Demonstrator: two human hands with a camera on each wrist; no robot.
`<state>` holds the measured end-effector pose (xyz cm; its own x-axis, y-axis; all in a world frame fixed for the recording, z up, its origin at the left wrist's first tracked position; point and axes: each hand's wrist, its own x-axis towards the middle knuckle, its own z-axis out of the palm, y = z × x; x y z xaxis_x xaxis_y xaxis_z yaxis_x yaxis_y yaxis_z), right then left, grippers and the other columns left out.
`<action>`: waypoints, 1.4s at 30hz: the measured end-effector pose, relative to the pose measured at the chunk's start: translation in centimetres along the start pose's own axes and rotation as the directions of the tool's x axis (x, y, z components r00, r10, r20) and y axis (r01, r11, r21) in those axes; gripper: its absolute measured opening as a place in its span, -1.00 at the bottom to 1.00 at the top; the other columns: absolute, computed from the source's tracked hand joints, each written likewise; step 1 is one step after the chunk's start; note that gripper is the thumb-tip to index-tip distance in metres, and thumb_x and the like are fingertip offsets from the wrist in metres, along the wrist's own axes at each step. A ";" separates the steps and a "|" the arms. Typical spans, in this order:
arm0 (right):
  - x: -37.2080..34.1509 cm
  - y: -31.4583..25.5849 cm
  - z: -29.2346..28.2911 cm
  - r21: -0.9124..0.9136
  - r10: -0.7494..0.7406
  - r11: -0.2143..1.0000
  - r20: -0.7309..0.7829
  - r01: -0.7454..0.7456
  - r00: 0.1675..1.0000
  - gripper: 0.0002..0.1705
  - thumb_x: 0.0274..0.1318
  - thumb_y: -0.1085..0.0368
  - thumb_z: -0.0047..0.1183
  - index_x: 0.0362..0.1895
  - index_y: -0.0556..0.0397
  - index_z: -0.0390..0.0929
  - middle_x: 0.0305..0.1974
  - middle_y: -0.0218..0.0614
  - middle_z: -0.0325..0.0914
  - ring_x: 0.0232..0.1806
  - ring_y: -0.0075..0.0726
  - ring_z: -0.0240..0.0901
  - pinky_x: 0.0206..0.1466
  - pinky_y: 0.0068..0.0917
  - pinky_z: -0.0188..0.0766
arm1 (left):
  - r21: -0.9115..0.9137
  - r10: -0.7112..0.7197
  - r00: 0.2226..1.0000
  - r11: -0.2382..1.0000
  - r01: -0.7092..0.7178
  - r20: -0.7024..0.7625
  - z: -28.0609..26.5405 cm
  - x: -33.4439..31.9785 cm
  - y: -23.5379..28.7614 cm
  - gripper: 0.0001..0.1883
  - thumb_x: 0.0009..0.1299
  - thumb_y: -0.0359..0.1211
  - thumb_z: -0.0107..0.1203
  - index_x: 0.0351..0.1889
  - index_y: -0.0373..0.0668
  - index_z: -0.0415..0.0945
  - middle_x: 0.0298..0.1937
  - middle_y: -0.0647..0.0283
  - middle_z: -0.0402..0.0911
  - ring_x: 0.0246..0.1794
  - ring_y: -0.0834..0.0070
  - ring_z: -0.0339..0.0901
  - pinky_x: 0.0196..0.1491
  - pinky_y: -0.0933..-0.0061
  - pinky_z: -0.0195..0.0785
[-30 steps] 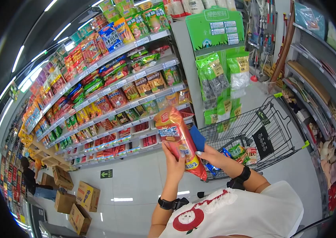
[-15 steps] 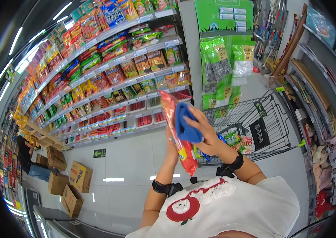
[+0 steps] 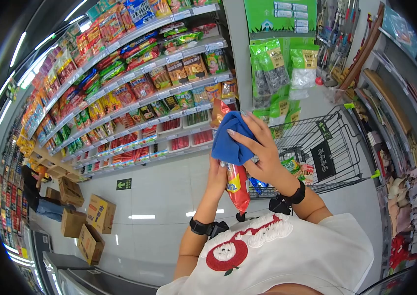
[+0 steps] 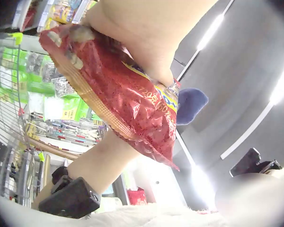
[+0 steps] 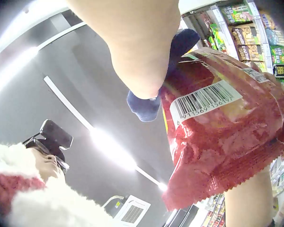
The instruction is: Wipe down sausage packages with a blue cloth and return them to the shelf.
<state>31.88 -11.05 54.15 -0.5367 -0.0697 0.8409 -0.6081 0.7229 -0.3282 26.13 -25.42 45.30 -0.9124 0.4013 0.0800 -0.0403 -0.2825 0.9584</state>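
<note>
A shiny red food packet (image 3: 238, 189) stands nearly upright in front of my chest in the head view. My left hand (image 3: 217, 177) grips it from the left side, thumb towards me. Over the packet's upper front lies a folded blue cloth (image 3: 233, 140), which hides the middle of the print. My right hand (image 3: 267, 153) holds this cloth against the packet, fingers spread and bent over it. In the right wrist view the packet's back shows a white barcode label (image 5: 206, 101). The left wrist view shows its crimped end seam (image 4: 92, 104).
Behind the hands, a shelf (image 3: 149, 110) carries rows of packaged snacks. To the right stands a wire shopping cart (image 3: 351, 147) with several packets inside. Cardboard boxes (image 3: 101, 212) lie on the floor at left, near another person (image 3: 34, 191). Green bags (image 3: 270, 73) hang behind the cart.
The packet turned edge-on, then back towards upright. The right hand brought the blue cloth from behind the packet round to its front. The head view has tipped down a little.
</note>
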 end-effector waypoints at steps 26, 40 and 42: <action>-1.9 0.3 9.5 0.476 0.138 0.833 0.316 -0.283 0.939 -0.44 0.15 0.12 -0.17 0.25 -0.08 0.16 0.34 -0.07 -0.18 0.37 0.03 -0.25 0.34 -0.19 -0.29 | -0.545 -0.248 0.941 0.768 0.336 0.230 -9.2 -2.5 -1.5 -0.18 0.24 0.33 -0.58 0.11 -0.14 0.23 -0.19 0.19 0.50 -0.30 0.38 0.52 -0.28 0.39 0.45; -6.0 -1.9 22.6 0.603 0.556 0.301 0.518 -0.738 0.650 -0.58 0.18 0.18 -0.13 0.08 0.12 0.29 -0.04 -0.33 0.36 -0.02 -0.44 0.28 0.05 -0.49 0.19 | -0.549 -0.312 0.947 0.780 0.299 0.073 -19.2 -7.6 -0.9 -0.28 0.29 0.27 -0.41 0.03 -0.19 0.27 -0.25 0.16 0.51 -0.34 0.42 0.53 -0.29 0.44 0.46; -5.9 -2.5 23.1 0.577 0.544 0.007 0.683 -0.817 0.487 -0.61 0.19 0.15 -0.12 0.04 0.06 0.34 -0.20 -0.45 0.43 -0.19 -0.58 0.34 -0.11 -0.56 0.27 | -0.467 -0.314 0.948 0.846 0.256 -0.050 -20.7 -6.2 -0.5 -0.32 0.32 0.22 -0.38 0.08 -0.16 0.22 -0.18 0.23 0.48 -0.26 0.50 0.48 -0.23 0.51 0.41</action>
<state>23.04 -28.30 40.01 -0.9919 -0.1108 -0.0627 0.0967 -0.3344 -0.9374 23.42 -45.81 38.63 -0.8727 0.4257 -0.2392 -0.4580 -0.5437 0.7033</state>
